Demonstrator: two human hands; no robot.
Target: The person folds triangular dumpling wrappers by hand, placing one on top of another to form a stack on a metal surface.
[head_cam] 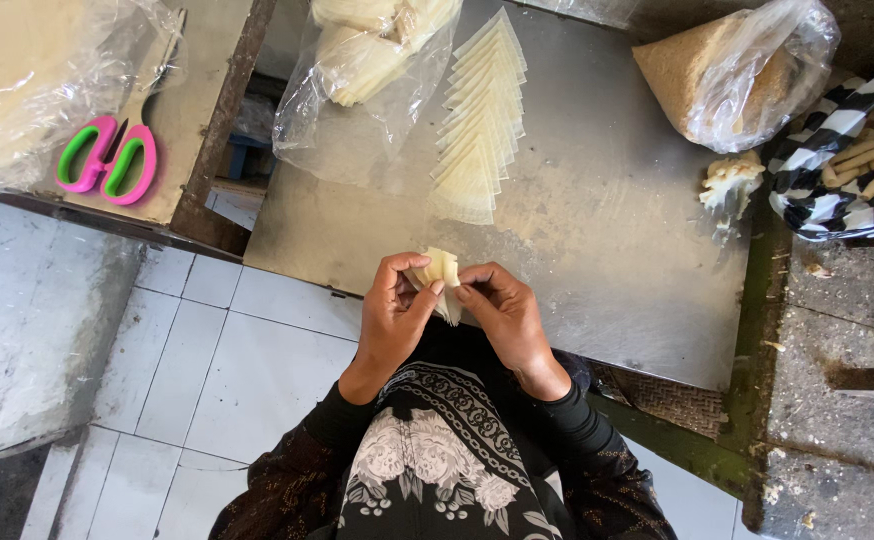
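Both hands, left hand (394, 312) and right hand (502, 310), pinched one pale folded wrapper (442, 272) at the metal table (597, 230) edge, stacked triangular wrappers (479, 125) farther back on it.

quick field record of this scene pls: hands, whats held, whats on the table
left hand: pinching the pastry sheet from the left
right hand: pinching the same sheet from the right
pastry sheet: pale, folded, held above the table edge
metal table: grey, scuffed
wrapper stack: pale triangles fanned in a row
crumb bag: clear plastic, brown crumbs
striped bowl: holds finished sticks
scissors: pink and green, on the left counter
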